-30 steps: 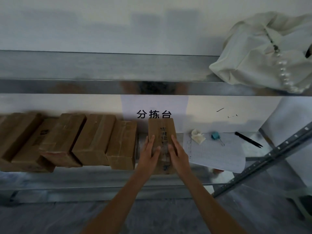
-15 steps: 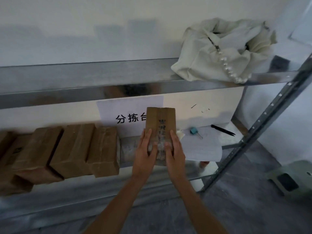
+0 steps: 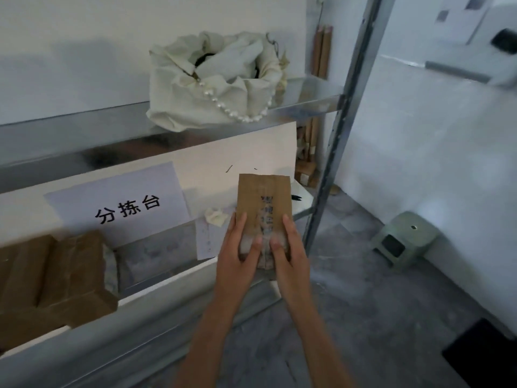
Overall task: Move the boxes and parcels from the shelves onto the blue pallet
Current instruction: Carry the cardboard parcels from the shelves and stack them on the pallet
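A brown cardboard box (image 3: 263,197) with dark printing and clear tape hangs in the air in front of the metal shelf (image 3: 173,278). My left hand (image 3: 237,259) grips its left side and my right hand (image 3: 288,256) grips its right side, thumbs lying on its top face. More brown boxes (image 3: 64,275) lie side by side on the lower shelf at the far left. No blue pallet is in view.
A white cloth bag (image 3: 215,79) with a pearl strap sits on the upper shelf. A paper sign (image 3: 123,208), a sheet of paper (image 3: 208,236), a crumpled tissue and a pen lie behind the box. The shelf's upright post (image 3: 330,163) stands at right, a green stool (image 3: 405,242) beyond.
Both hands have lifted the box off the lower shelf and carried it right, away from the row of boxes. My view has swung right, toward the post and stool.
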